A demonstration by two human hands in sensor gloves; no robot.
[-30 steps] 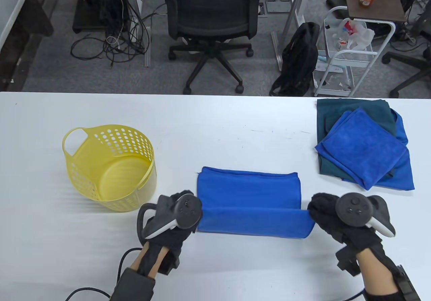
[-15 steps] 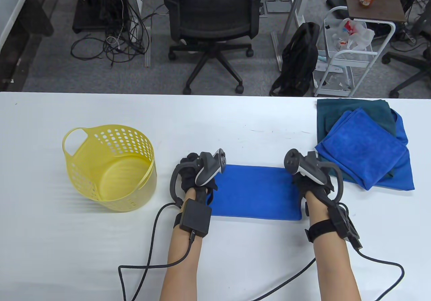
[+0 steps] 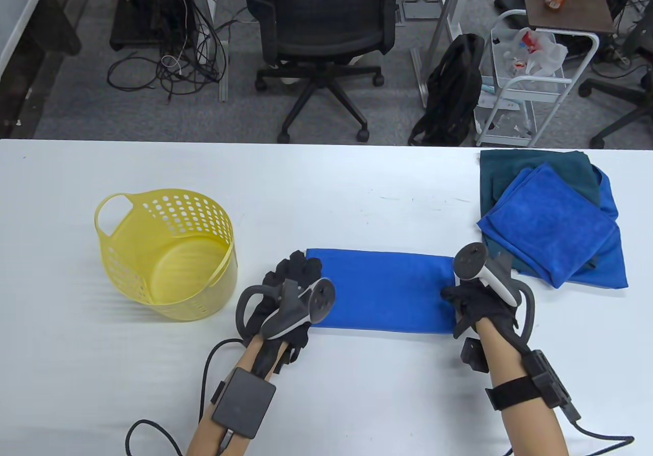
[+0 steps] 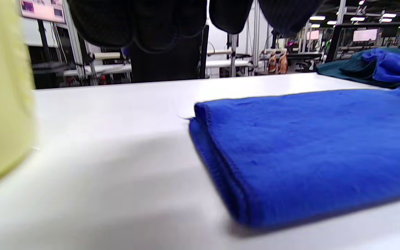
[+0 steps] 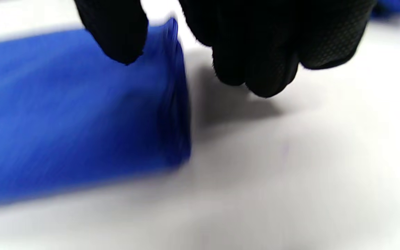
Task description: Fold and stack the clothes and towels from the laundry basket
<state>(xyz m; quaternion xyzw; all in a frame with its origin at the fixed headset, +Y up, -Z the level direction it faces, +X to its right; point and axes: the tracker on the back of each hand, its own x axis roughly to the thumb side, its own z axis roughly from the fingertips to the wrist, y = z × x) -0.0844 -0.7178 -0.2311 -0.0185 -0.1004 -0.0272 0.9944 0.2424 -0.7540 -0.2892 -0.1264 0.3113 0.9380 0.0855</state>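
Both hands have drawn back, flanking the folded blue towel (image 3: 382,290).

A bright blue towel (image 3: 387,290) is laid flat on the white bench (image 3: 326,196), folded into a long rectangle with its layered edges seen at the left end. A yellow perforated laundry basket (image 3: 166,252) with a loop handle is stood upright to its left, nothing seen inside. At the far right a stack (image 3: 553,216) is formed: a folded blue towel on dark teal and blue cloth.
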